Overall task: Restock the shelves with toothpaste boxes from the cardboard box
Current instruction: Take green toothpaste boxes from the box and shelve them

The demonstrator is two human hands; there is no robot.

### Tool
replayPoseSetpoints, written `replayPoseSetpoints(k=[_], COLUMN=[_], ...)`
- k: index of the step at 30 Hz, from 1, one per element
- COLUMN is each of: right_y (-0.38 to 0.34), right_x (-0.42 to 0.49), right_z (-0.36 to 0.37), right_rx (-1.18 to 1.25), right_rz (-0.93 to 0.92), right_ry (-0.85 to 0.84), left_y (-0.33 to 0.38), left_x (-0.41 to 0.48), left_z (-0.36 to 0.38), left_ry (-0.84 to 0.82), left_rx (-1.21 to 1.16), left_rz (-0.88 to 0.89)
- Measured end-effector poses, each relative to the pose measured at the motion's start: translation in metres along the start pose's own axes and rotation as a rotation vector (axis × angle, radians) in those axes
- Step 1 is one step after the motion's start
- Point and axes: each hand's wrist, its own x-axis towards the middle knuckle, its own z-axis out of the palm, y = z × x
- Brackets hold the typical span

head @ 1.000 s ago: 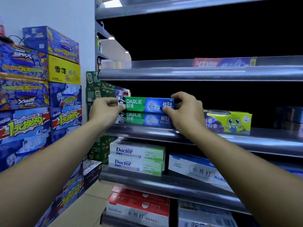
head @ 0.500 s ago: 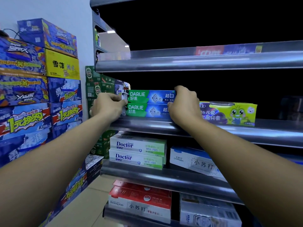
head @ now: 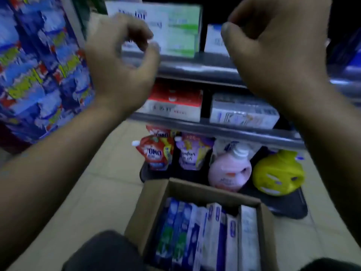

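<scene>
An open cardboard box (head: 150, 198) sits on the floor below me, packed with several upright toothpaste boxes (head: 205, 233) in blue, green and white. Both hands hang in the air in front of the shelves, well above the box, and the picture is blurred. My left hand (head: 119, 63) is empty, its fingers curled loosely with thumb and forefinger apart. My right hand (head: 273, 45) is empty too, fingers bent and spread. Behind them the shelf (head: 195, 67) carries white and green Doctor toothpaste boxes (head: 175, 30).
A lower shelf holds red-and-white boxes (head: 175, 102) and pale boxes (head: 244, 112). Detergent pouches (head: 156, 153), a pink bottle (head: 228, 169) and a yellow bottle (head: 277, 173) stand on the bottom tier. Stacked blue cartons (head: 39, 71) rise at left. Tiled floor (head: 97, 192) surrounds the box.
Both hands have let go of the Darlie boxes on the upper shelf and pulled back. My view has swung down to the cardboard box on the floor.
</scene>
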Motion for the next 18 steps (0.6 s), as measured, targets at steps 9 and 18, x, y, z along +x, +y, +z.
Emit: replayPoseSetpoints(k=[9,18], right_y=[0.052,0.066], right_x=[-0.152,-0.185], right_z=[0.060,0.083], right_rx=[0.099,-0.006], right_rz=[0.316,0.230], right_ry=[-0.537,-1.044], left_y=[0.035,0.011], left_x=[-0.240,-0.360], left_z=[0.025,0.071], left_ry=[-0.936,-1.659], left_rx=[0.049,0.375], left_rz=[-0.507,-0.491])
